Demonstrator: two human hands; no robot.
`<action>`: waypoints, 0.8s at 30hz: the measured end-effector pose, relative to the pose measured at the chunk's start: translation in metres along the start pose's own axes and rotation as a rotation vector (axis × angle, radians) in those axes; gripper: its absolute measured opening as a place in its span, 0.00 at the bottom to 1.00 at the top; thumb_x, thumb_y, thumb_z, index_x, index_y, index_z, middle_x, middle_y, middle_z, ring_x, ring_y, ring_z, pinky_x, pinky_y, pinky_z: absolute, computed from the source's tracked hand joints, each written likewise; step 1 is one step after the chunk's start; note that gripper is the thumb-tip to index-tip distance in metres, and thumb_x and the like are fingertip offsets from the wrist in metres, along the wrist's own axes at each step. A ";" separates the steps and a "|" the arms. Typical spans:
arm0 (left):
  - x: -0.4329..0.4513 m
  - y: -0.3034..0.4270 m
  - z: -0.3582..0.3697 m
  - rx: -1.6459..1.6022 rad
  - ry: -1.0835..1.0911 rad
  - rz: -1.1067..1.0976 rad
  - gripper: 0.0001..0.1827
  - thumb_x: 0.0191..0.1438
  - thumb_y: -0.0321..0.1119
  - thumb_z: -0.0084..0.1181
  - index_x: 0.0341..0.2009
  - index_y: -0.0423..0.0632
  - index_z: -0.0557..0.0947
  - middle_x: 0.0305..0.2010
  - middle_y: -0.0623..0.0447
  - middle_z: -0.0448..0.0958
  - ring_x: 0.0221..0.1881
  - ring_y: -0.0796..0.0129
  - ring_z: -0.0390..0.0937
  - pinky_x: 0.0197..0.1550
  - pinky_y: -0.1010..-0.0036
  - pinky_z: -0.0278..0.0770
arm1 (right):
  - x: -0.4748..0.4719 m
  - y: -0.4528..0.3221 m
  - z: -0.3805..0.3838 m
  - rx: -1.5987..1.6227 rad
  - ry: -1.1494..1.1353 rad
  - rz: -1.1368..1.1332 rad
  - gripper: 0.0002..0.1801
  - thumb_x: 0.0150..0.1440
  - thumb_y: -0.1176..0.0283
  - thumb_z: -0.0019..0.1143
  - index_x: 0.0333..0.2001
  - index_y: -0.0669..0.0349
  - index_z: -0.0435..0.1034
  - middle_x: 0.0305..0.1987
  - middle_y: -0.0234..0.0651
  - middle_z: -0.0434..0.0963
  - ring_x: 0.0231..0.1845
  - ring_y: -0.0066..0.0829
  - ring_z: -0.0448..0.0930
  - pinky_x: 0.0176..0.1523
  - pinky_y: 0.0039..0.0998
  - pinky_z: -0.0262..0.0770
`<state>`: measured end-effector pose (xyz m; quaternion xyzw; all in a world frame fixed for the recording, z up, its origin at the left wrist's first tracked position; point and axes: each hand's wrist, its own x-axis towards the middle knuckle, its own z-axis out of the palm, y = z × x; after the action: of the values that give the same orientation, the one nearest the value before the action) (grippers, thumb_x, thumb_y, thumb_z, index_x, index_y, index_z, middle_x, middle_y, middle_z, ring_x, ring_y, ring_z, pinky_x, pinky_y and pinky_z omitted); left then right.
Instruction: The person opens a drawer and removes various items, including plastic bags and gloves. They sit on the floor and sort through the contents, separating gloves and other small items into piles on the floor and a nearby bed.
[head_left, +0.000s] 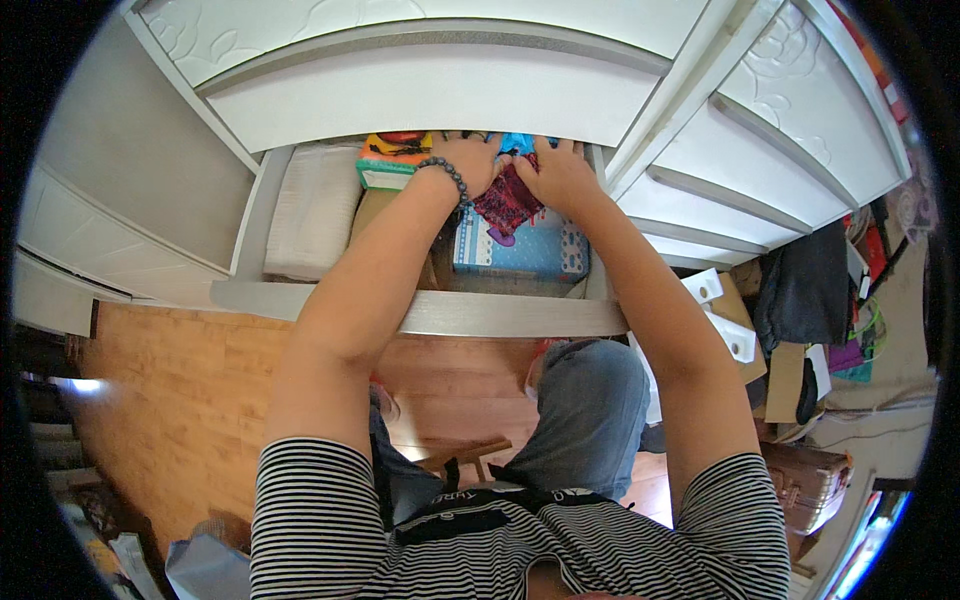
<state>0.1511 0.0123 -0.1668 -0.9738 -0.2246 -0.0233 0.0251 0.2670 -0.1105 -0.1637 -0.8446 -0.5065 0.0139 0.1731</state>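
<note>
Both hands reach into an open white drawer (515, 313). My left hand (466, 161), with a dark bead bracelet (448, 171) at the wrist, lies at the back, beside a yellow, orange and green box (391, 161). My right hand (564, 174) is to its right, thumb near the left thumb. Between them is a dark red patterned cloth pouch (510, 201) with a purple end, over a blue printed box (517, 244). Bright blue material (516, 142) shows behind. The fingertips are partly hidden under the upper drawer front, so whether they grip anything is unclear.
Folded white cloth (313, 210) fills the drawer's left side. The upper drawer front (450, 90) overhangs the back. More drawers (750, 165) stand to the right, above white foam pieces (720, 315) and a black bag (806, 292). A metallic suitcase (806, 484) stands lower right.
</note>
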 end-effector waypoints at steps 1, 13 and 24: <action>-0.006 0.004 0.000 0.016 0.022 0.001 0.29 0.60 0.53 0.32 0.62 0.53 0.61 0.65 0.46 0.57 0.63 0.41 0.54 0.60 0.38 0.44 | -0.005 0.001 0.003 -0.024 0.041 -0.021 0.33 0.53 0.50 0.43 0.59 0.59 0.59 0.60 0.70 0.54 0.54 0.73 0.62 0.57 0.53 0.62; -0.039 0.018 0.002 -0.028 0.087 -0.017 0.28 0.59 0.52 0.37 0.62 0.56 0.62 0.66 0.49 0.55 0.65 0.38 0.48 0.60 0.35 0.40 | -0.040 -0.004 0.005 -0.046 0.120 -0.068 0.34 0.54 0.49 0.43 0.62 0.54 0.57 0.64 0.70 0.47 0.60 0.76 0.53 0.59 0.56 0.58; -0.034 0.027 -0.010 -0.483 0.665 0.103 0.23 0.51 0.42 0.53 0.47 0.39 0.74 0.45 0.39 0.71 0.47 0.46 0.69 0.51 0.61 0.67 | -0.041 0.003 0.002 0.411 0.308 -0.042 0.36 0.51 0.52 0.52 0.58 0.65 0.59 0.63 0.66 0.50 0.65 0.62 0.52 0.65 0.48 0.50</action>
<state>0.1321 -0.0273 -0.1598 -0.9011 -0.1435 -0.3874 -0.1320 0.2490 -0.1467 -0.1728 -0.7731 -0.4780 -0.0157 0.4165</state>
